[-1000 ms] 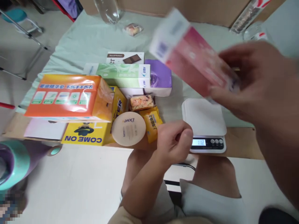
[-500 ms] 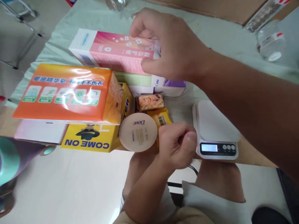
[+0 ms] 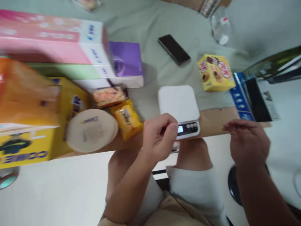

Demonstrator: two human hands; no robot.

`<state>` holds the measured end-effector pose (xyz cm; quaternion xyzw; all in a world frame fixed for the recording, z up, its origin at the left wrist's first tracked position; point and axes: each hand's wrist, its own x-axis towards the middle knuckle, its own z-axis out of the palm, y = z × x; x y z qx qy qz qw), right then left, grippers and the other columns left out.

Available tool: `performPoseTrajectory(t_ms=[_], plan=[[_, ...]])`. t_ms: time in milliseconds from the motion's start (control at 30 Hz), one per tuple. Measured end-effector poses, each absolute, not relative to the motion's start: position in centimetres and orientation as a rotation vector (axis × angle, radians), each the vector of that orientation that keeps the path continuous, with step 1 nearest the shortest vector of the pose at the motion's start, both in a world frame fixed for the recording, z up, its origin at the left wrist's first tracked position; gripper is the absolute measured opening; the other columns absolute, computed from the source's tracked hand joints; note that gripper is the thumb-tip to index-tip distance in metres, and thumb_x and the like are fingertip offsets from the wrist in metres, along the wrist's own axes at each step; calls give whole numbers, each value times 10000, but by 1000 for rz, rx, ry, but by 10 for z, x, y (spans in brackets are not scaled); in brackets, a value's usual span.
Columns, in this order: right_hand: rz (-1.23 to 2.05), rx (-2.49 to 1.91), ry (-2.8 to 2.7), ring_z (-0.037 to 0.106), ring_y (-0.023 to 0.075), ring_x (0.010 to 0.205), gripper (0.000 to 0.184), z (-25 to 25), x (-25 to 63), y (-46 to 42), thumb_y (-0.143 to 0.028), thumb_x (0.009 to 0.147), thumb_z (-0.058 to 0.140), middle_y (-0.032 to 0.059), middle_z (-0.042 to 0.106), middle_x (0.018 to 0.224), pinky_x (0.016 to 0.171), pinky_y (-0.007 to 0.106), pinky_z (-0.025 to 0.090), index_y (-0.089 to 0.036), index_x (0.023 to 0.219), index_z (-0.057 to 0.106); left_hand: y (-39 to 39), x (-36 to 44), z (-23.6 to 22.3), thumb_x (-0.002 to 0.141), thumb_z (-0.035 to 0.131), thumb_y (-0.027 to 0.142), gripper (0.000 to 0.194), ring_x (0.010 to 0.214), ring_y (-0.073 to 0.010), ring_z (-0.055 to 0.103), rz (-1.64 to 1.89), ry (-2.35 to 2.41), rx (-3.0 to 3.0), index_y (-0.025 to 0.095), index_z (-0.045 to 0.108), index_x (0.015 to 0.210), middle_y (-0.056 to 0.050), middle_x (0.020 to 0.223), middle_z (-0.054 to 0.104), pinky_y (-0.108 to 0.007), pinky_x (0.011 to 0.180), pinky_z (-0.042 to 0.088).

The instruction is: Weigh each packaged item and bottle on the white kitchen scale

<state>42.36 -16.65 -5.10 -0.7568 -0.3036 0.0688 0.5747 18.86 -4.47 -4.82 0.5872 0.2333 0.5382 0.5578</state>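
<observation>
Lying on the green box at the left of the worktop, the pink box is no longer being carried by the right hand, which a second ago was gripping it above the kitchen scale; its move to the pile is looking finished. The right hand is now hanging at the front edge, near the blue box and the yellow snack box, its fingers bunching together; with the blur, I cannot tell whether they are pinching anything. The left hand is keeping its fist, showing nothing in its grasp and partly covering the scale's lit display, between the scale and the yellow packet. The hands are staying well apart, and the phone is lying behind the scale.
</observation>
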Motion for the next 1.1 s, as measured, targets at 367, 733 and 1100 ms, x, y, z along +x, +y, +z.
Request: performPoseTrajectory(t_ms=[367, 733, 1100], plan=[[-347, -2106, -613, 605, 313, 1318, 668, -56, 565, -210, -281, 536, 701, 88, 617, 1363, 1162, 630, 465, -274, 1190, 566, -98, 298, -44, 892, 523, 325, 278, 518, -76, 454, 517, 480, 1462, 182, 538, 654, 38, 542, 514, -221, 531, 342], [-368, -2166, -945, 719, 279, 1137, 644, -83, 607, -203, -426, 682, 711, 109, 720, 1292, 1074, 585, 573, -226, 1291, 647, -105, 320, -58, 968, 566, 429, 278, 762, -169, 661, 469, 472, 1445, 177, 679, 1002, -58, 876, 745, -299, 718, 533], [118, -1811, -386, 613, 154, 799, 671, -61, 598, -214, -412, 653, 656, 73, 686, 1120, 660, 319, 484, -259, 1305, 626, -117, 323, -59, 1000, 577, 500, 441, 1420, -338, 601, 442, 341, 1466, 207, 647, 1321, -175, 1550, 601, -506, 1167, 533]])
